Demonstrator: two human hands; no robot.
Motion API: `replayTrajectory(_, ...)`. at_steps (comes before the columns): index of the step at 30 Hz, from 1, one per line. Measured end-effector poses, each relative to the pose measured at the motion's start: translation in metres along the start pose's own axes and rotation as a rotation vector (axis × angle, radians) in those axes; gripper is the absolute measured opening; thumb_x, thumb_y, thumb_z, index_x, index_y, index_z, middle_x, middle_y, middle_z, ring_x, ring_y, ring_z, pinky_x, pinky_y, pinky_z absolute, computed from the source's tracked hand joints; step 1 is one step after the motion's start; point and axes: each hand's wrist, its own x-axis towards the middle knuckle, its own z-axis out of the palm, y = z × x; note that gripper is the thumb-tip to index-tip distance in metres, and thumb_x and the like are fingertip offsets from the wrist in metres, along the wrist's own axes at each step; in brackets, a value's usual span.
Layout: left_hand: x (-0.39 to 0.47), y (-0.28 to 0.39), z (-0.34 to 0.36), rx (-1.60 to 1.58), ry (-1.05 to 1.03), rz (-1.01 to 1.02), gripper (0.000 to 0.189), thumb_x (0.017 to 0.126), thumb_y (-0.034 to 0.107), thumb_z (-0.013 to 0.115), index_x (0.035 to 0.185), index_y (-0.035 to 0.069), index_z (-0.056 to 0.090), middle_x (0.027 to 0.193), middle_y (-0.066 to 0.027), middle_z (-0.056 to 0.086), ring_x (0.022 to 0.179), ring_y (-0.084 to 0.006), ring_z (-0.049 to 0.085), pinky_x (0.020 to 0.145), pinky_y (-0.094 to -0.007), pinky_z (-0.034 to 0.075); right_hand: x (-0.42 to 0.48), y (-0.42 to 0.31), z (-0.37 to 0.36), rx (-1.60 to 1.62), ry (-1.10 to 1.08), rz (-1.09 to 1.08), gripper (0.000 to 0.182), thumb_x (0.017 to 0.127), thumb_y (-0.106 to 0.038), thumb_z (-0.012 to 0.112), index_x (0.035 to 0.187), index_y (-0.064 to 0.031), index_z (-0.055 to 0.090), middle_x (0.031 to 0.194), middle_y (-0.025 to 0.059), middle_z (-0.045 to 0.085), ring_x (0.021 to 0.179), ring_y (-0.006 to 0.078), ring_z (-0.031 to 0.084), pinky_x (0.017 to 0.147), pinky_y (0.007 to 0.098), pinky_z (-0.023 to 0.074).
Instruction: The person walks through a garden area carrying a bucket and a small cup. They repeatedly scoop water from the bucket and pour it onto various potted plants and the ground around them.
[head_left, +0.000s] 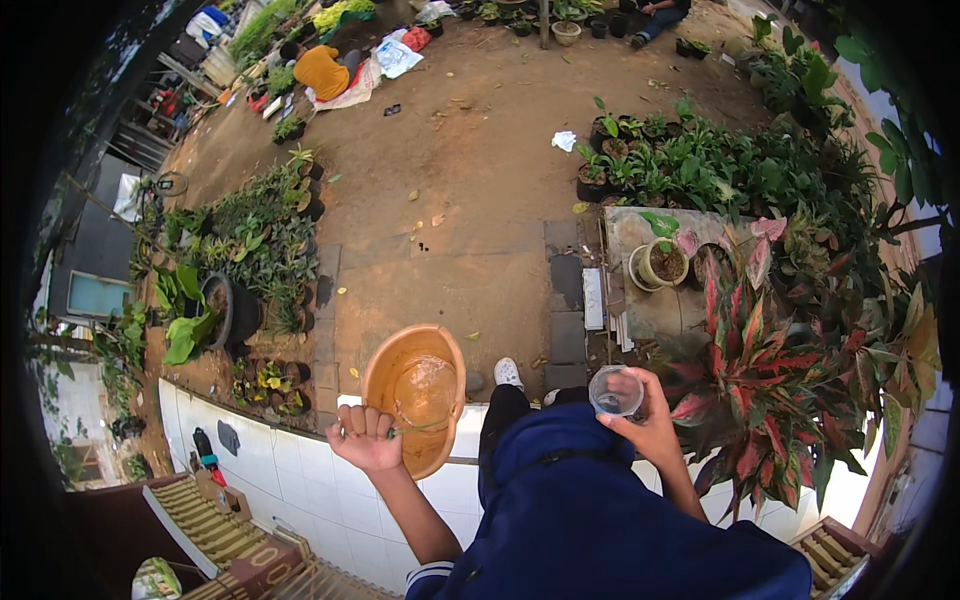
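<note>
My left hand (369, 441) is curled closed above the near rim of an orange plastic basin (373, 375). A thin green stem (420, 429) sticks out of that fist and reaches across the basin; what else the fingers cover is hidden. Shallow water (426, 379) shows in the basin's bottom. In my right hand (651, 420) is a clear plastic cup (606, 397), its round mouth turned up towards me. Fingers show through its wall, and the cup appears empty.
A red-and-green leafy plant (754, 367) spreads beside my right arm. A cream pot (660, 268) stands on a slab (637, 307). Potted plants (247, 232) line the left. White tiles (315, 461) lie underneath. Farther off, a person in an orange shirt (322, 73) crouches.
</note>
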Motion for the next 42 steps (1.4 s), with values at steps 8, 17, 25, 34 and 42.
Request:
replayTrajectory(8,0.200,-0.015,-0.015,-0.019,-0.064,-0.321,0.031,0.086,0.025,0.053,0.064,0.012,0.035,0.052,0.0012,0.027,0.047,-0.0111,0.023,0.046,-0.0289,0.022,0.071,0.022,0.027,-0.032,0.354,0.039,0.071,0.078,-0.007,0.082,0.137,-0.0042,0.042,0.128,0.0143,0.059,0.121,0.0231,0.057,0.102,0.0382,0.0461)
replayTrajectory(17,0.374,-0.070,0.007,-0.165,-0.262,-0.431,0.035,0.085,0.028,0.056,0.064,0.014,0.032,0.054,0.0022,0.025,0.048,-0.0105,0.022,0.047,-0.0284,0.022,0.248,0.019,0.026,-0.219,0.376,0.051,0.072,0.079,-0.010,0.082,0.138,-0.0071,0.042,0.130,0.0111,0.055,0.121,0.0226,0.055,0.097,0.0408,0.0499)
replayTrajectory(25,0.515,-0.108,0.059,-0.329,-0.468,-0.593,0.036,0.080,0.023,0.059,0.059,0.014,0.032,0.049,0.0020,0.026,0.043,-0.0098,0.025,0.043,-0.0273,0.024,0.433,-0.031,0.048,-0.120,0.145,0.006,0.072,0.080,-0.013,0.082,0.136,-0.0092,0.037,0.132,0.0108,0.054,0.124,0.0228,0.054,0.095,0.0394,0.0501)
replayTrajectory(34,0.660,-0.142,0.082,-0.395,-0.576,-0.901,0.031,0.081,0.023,0.056,0.057,0.012,0.040,0.048,-0.0007,0.038,0.041,-0.0123,0.036,0.044,-0.0298,0.034,0.559,-0.002,0.113,0.104,0.354,0.002,0.071,0.079,-0.003,0.081,0.134,-0.0097,0.036,0.128,0.0119,0.054,0.119,0.0220,0.055,0.093,0.0403,0.0537)
replayTrajectory(42,0.770,-0.183,0.086,-0.317,-0.547,-1.086,0.031,0.086,0.027,0.048,0.060,0.012,0.044,0.053,-0.0004,0.038,0.051,-0.0139,0.039,0.057,-0.0337,0.038,0.649,-0.062,0.169,-0.009,0.278,0.082,0.074,0.078,-0.005,0.083,0.138,-0.0108,0.040,0.130,0.0073,0.055,0.124,0.0196,0.054,0.103,0.0414,0.0469)
